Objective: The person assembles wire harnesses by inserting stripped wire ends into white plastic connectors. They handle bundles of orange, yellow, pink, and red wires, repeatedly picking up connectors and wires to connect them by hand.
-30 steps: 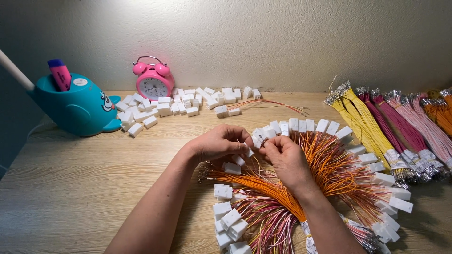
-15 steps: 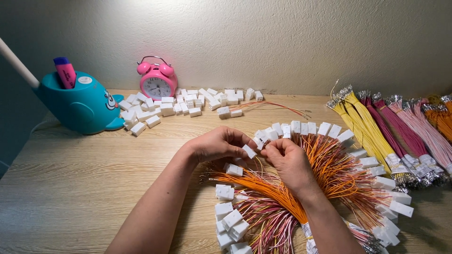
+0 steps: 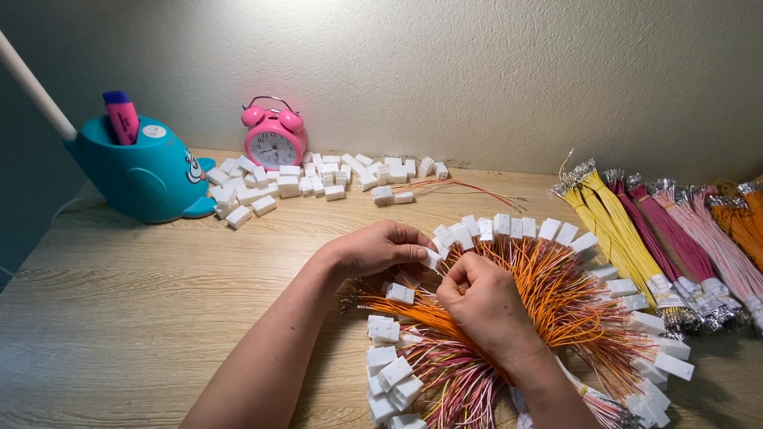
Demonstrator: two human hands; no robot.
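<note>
My left hand (image 3: 380,248) pinches a small white plastic connector (image 3: 430,258) between thumb and fingers. My right hand (image 3: 482,302) is closed just to its right, fingertips touching the same connector and thin wires that run under the palm. Both hands rest over a fan of finished harnesses (image 3: 556,294): orange, pink and yellow wires ending in white connectors laid in an arc.
A pile of loose white connectors (image 3: 302,179) lies at the back, beside a pink alarm clock (image 3: 273,137) and a teal whale-shaped pen holder (image 3: 143,171). Bundles of yellow, magenta, pink and orange wires (image 3: 660,238) lie at the right. One wired connector pair (image 3: 393,195) sits apart.
The camera view has shifted slightly. Both hands stay in the same place, with the fingers working at the connector.
</note>
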